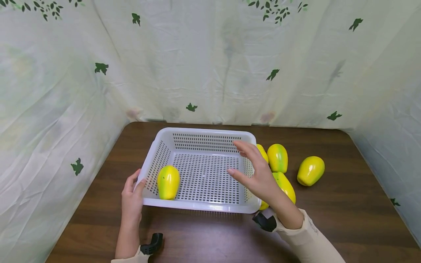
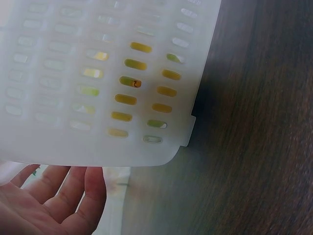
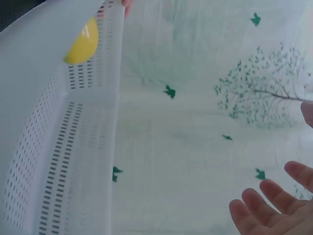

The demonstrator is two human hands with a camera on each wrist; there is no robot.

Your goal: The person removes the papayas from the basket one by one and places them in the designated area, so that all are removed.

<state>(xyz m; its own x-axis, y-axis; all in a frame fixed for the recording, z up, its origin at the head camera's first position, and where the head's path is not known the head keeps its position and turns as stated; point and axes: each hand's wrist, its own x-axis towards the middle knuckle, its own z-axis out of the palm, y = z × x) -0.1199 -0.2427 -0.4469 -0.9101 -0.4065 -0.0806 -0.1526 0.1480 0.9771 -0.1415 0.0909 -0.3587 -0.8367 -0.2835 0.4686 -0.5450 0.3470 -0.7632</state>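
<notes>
A white perforated basket (image 1: pixel 204 130) stands on the dark wooden table (image 1: pixel 329 226). One yellow-green fruit (image 1: pixel 168 182) lies inside it at the front left, and also shows in the right wrist view as the fruit (image 3: pixel 83 44) behind the basket wall (image 3: pixel 73 147). My left hand (image 1: pixel 135 182) rests against the basket's front left corner with the thumb at the rim; its fingers (image 2: pixel 63 196) lie straight below the basket wall (image 2: pixel 98 142). My right hand (image 1: pixel 250 164) hovers over the basket's right side, fingers (image 3: pixel 274 205) spread, holding nothing.
Several more yellow-green fruits lie right of the basket: one (image 1: pixel 277 157) upright, one (image 1: pixel 310 170) farther right, one (image 1: pixel 286 186) partly hidden by my right wrist. A pale leaf-print curtain (image 1: pixel 210 73) closes off the back and both sides.
</notes>
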